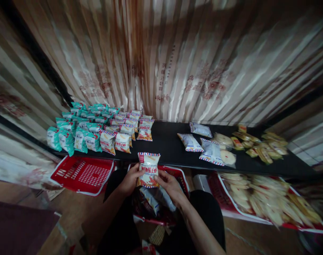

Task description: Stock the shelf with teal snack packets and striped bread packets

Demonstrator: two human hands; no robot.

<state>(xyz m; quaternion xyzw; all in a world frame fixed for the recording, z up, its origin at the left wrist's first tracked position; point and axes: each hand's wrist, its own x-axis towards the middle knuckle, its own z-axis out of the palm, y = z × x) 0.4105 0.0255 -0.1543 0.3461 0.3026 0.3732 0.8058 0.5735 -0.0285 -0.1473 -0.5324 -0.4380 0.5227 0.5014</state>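
Observation:
Between my two hands I hold a snack bag (149,170) with a red-and-blue striped edge, white at the top and orange lower down. My left hand (129,180) grips its left side. On its lower right side, my right hand (170,184) has closed, thumb on the front. Below the bag, a red basket (186,180) sits between my knees with more shiny packets (150,199) in it. Matching upright snack bags (122,142) stand in rows on the black shelf (163,141), beside several teal bags (81,140) to their left.
White-blue packets (211,151), round pale packets (227,157) and yellow packets (267,148) lie on the shelf's right part. A red basket (81,173) is at the left; another, heaped with flat pale packets (265,194), is at the right. A striped curtain (161,63) hangs behind.

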